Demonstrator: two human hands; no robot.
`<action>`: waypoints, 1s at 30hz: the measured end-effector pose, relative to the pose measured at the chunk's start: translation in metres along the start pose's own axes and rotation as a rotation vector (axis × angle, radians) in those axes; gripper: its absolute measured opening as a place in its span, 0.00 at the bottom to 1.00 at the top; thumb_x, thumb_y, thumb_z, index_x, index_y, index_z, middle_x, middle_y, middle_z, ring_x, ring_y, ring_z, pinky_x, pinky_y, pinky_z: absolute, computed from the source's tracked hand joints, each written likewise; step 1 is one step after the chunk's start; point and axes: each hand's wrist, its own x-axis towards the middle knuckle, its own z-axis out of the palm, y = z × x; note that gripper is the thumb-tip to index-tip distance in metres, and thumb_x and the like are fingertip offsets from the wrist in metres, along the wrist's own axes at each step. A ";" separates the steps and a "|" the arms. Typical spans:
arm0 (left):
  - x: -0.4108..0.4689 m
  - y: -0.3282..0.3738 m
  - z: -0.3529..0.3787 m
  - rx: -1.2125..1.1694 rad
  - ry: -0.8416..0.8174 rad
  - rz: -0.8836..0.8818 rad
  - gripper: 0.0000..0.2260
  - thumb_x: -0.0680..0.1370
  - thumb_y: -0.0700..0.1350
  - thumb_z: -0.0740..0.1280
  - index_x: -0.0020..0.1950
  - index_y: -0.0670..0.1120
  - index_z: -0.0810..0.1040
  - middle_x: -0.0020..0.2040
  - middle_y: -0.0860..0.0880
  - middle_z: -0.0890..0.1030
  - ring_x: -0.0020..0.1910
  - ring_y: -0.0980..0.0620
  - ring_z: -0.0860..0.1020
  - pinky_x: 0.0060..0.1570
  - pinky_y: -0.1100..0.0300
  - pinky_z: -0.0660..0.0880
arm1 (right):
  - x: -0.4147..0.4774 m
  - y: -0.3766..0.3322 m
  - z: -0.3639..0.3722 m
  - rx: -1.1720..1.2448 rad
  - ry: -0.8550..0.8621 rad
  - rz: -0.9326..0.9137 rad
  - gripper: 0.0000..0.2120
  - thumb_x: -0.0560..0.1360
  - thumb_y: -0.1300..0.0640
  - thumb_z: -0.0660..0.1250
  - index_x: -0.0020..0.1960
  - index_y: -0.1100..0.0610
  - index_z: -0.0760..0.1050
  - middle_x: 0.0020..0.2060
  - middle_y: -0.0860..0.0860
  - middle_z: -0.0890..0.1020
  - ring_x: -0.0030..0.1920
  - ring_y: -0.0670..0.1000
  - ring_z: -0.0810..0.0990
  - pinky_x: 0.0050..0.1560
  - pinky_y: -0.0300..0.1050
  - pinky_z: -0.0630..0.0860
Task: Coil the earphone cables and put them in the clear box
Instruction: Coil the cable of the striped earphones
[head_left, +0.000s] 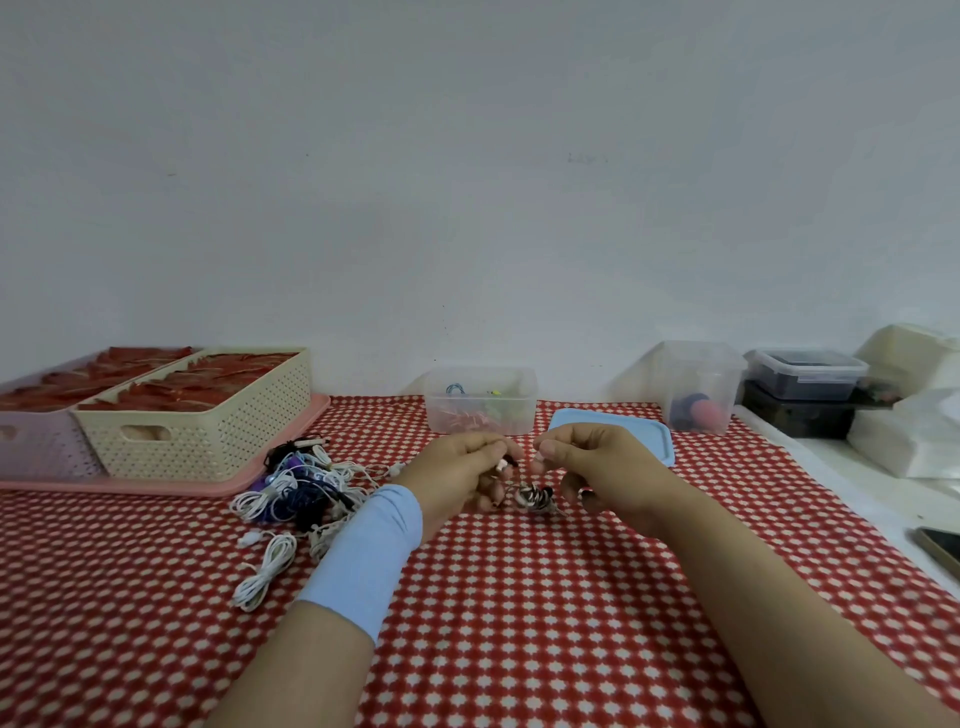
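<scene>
Left hand (457, 467), right hand (587, 467) pinch striped earphone cable (535, 498) above tablecloth (519, 623).

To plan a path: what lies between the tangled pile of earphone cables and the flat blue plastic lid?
Head view: the left hand and right hand, holding a small striped coiled earphone cable.

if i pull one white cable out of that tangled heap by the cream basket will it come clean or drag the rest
Probably floppy: the thin cords in the tangled heap lie in slack loops, flat on the tablecloth. Likely to drag neighbours, since white, purple and dark cords cross over one another. Seemingly light, so the whole heap may slide.
</scene>
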 end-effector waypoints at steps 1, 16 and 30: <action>0.000 0.000 0.001 -0.153 -0.025 -0.046 0.10 0.83 0.41 0.60 0.54 0.41 0.81 0.39 0.46 0.79 0.33 0.53 0.77 0.30 0.63 0.74 | 0.000 0.000 0.000 0.008 0.005 0.003 0.07 0.80 0.55 0.68 0.50 0.57 0.81 0.44 0.52 0.86 0.29 0.47 0.75 0.27 0.39 0.66; 0.003 -0.014 0.011 -0.050 0.138 0.160 0.06 0.78 0.39 0.69 0.52 0.48 0.84 0.46 0.47 0.86 0.35 0.52 0.81 0.28 0.63 0.74 | 0.003 -0.003 0.003 0.265 0.047 -0.002 0.06 0.78 0.58 0.69 0.51 0.57 0.84 0.38 0.50 0.82 0.30 0.47 0.72 0.24 0.36 0.61; 0.007 -0.020 0.013 -0.091 0.067 0.175 0.08 0.79 0.43 0.68 0.53 0.44 0.85 0.41 0.45 0.83 0.33 0.54 0.78 0.29 0.64 0.72 | -0.003 -0.006 0.005 0.258 -0.066 0.019 0.09 0.79 0.59 0.68 0.54 0.58 0.85 0.42 0.53 0.83 0.30 0.47 0.72 0.25 0.36 0.61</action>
